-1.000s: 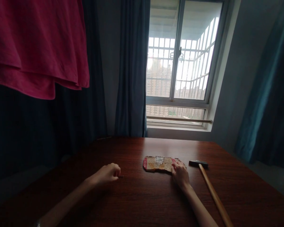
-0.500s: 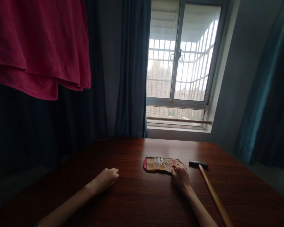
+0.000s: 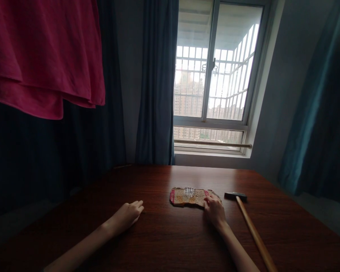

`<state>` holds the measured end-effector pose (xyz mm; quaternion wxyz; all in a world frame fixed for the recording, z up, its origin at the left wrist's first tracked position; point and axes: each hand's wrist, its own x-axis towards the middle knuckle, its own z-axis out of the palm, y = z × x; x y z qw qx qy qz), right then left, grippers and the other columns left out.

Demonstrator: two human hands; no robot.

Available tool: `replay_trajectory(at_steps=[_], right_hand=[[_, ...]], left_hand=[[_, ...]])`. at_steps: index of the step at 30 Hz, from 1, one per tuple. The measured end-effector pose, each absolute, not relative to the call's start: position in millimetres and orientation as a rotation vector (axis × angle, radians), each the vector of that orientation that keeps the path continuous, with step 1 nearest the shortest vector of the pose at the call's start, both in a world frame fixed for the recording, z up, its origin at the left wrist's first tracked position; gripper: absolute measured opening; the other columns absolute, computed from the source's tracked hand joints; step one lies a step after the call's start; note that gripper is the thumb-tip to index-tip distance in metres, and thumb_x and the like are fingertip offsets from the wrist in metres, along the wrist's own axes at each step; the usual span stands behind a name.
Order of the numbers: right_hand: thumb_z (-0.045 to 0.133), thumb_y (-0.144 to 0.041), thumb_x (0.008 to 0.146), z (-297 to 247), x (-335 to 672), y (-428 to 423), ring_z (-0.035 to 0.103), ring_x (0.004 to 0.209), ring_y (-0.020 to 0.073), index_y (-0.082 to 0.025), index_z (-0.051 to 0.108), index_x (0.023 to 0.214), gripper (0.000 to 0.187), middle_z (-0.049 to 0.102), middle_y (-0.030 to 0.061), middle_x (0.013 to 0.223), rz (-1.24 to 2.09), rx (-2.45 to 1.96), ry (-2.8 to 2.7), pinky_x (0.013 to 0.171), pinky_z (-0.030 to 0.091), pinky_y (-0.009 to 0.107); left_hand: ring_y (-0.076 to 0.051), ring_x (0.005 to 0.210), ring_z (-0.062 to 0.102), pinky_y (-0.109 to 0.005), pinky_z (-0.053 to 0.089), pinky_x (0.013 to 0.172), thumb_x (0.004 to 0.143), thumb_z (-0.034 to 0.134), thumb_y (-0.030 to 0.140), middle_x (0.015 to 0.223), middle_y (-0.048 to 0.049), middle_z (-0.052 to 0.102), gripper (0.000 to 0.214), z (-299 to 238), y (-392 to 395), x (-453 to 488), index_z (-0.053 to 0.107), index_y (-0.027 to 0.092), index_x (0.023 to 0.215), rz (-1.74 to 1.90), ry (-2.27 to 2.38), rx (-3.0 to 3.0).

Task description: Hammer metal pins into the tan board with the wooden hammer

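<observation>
Touching the spotted board (image 3: 193,200), the right hand (image 3: 215,210) rests near the hammer (image 3: 251,224).

The person's left hand (image 3: 127,214) has changed its pose. A second ago it was a tight curl, turned on its side; now its back faces up and the fingers have loosened, reaching toward two o'clock over the table (image 3: 164,245). The thin sliver beside its fingertips, plainer earlier, is now barely visible. With a slight turn of the camera, the pink towel (image 3: 45,56), window (image 3: 229,124) and hammer (image 3: 251,226) have slid slightly toward nine o'clock.
</observation>
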<state>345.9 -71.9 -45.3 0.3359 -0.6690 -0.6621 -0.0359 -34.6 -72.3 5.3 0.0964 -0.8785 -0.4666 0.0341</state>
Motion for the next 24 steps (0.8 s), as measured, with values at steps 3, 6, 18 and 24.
replay_trajectory(at_steps=[3, 6, 18, 24], right_hand=[[0.042, -0.021, 0.077, -48.3, 346.5, -69.8, 0.056, 0.086, 0.0184, -0.022, 0.066, 0.079, 0.024, 0.062, 0.005, 0.086, -0.077, -1.746, -1.711, 0.081, 0.037, 0.028], [0.042, -0.021, 0.077, -50.4, 346.9, -68.4, 0.055, 0.087, 0.0192, -0.022, 0.066, 0.079, 0.024, 0.063, 0.0054, 0.087, -0.064, -1.737, -1.698, 0.082, 0.036, 0.028], [0.045, -0.02, 0.074, -45.8, 346.5, -69.8, 0.055, 0.086, 0.0226, -0.021, 0.066, 0.074, 0.021, 0.062, 0.0073, 0.084, 0.08, -1.612, -1.627, 0.085, 0.036, 0.035], [0.047, -0.023, 0.075, -40.3, 332.4, -69.1, 0.057, 0.085, 0.0229, -0.021, 0.067, 0.078, 0.021, 0.064, 0.0078, 0.088, 0.304, -1.432, -1.569, 0.079, 0.042, 0.035]], left_hand=[[-0.02, 0.088, 0.055, -0.029, 0.045, 0.073, 0.081, 0.04, 0.009, 0.093, -0.0093, 0.058, 0.023, 1.5, -72.0, -35.2, 0.061, 0.017, 0.088, 0.176, -1.302, -2.624], [-0.02, 0.084, 0.056, -0.029, 0.045, 0.069, 0.081, 0.037, 0.006, 0.089, -0.0087, 0.058, 0.026, -3.3, -70.2, -35.7, 0.06, 0.016, 0.083, 0.169, -1.258, -2.615], [-0.019, 0.081, 0.058, -0.028, 0.042, 0.069, 0.076, 0.041, 0.011, 0.088, -0.0065, 0.06, 0.019, 3.1, -49.8, -32.1, 0.059, 0.017, 0.079, 0.082, -1.321, -2.719], [-0.014, 0.069, 0.057, -0.022, 0.041, 0.062, 0.072, 0.051, 0.024, 0.077, -0.0019, 0.063, 0.014, 0.2, -35.6, 7.6, 0.061, 0.015, 0.074, -0.545, -1.586, -3.025]])
